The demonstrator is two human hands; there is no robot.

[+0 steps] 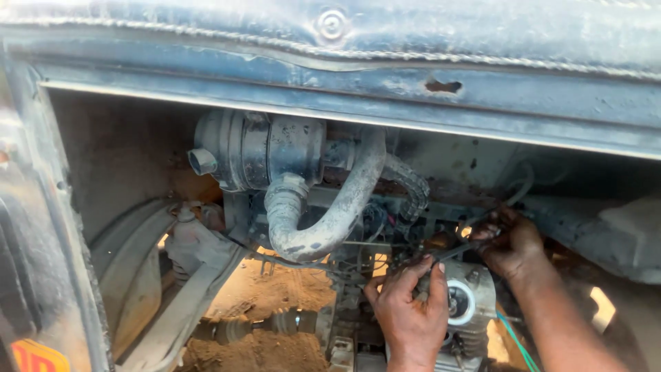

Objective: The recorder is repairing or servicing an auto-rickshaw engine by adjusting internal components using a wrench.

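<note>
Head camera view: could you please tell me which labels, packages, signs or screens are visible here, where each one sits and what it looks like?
Sticker or marking: bottom-left corner, on the dark body panel; partly cut off, orange-red with a yellow patch.
No packages, signs or screens show in the engine bay.

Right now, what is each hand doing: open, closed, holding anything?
Left hand: fingers curled on a thin dark cable above the engine.
Right hand: closed around dark wires deeper in the bay; exactly which cannot be told.
</note>
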